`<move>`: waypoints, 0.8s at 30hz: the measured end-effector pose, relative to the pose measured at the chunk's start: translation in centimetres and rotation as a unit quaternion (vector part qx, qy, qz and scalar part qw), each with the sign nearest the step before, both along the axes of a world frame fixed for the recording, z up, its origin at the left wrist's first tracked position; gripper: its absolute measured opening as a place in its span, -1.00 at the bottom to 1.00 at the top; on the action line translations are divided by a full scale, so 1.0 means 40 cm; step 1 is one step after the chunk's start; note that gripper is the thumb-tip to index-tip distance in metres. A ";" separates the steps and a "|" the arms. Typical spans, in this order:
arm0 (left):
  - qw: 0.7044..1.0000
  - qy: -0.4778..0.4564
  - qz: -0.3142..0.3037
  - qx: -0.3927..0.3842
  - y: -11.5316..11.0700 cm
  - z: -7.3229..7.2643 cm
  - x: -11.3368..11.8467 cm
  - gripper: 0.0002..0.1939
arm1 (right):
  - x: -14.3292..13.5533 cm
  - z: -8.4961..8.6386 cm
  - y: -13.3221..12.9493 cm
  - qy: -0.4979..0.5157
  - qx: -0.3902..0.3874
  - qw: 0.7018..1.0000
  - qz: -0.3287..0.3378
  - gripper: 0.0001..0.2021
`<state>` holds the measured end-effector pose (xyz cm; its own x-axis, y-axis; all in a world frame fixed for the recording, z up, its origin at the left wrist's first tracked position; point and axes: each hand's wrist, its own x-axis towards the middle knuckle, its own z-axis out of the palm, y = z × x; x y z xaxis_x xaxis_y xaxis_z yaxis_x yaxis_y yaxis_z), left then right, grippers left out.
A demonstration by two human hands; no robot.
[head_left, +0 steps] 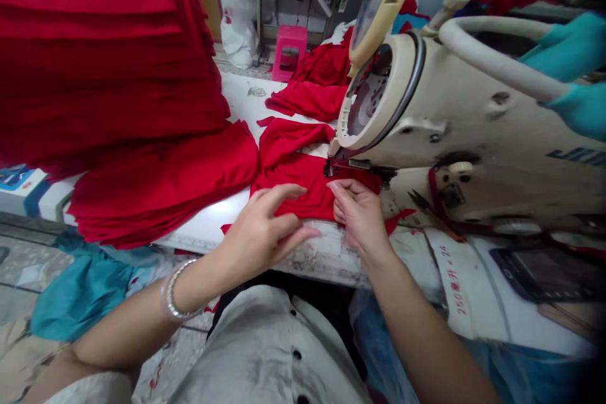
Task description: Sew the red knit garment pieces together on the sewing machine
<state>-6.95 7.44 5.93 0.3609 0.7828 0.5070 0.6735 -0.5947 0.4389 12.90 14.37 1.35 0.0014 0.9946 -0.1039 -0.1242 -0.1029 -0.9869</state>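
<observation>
A piece of red cloth (305,180) lies on the sewing machine's work surface, partly beneath the presser foot (328,168). My right hand (358,213) is closed in a pinch at the cloth's near part, just in front of the foot; the fingertips hide the exact grip. To the left, my left hand (265,227) hovers at the cloth's near edge, thumb and fingers apart, holding nothing. The cream sewing machine (502,120) stands on the right, its round end cover (386,6) swung up.
A tall stack of red cloth pieces (95,50) rises at left, with more pieces (161,186) below it. Orange-handled thread snips (438,218) and a dark phone-like device (549,271) lie at right. Behind are more red cloth (307,98) and a pink stool (289,50).
</observation>
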 end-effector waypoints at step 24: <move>0.991 0.129 0.027 0.032 0.341 -0.085 0.091 -0.77 | 0.029 -0.078 0.092 -0.365 0.154 0.913 -0.103 -0.74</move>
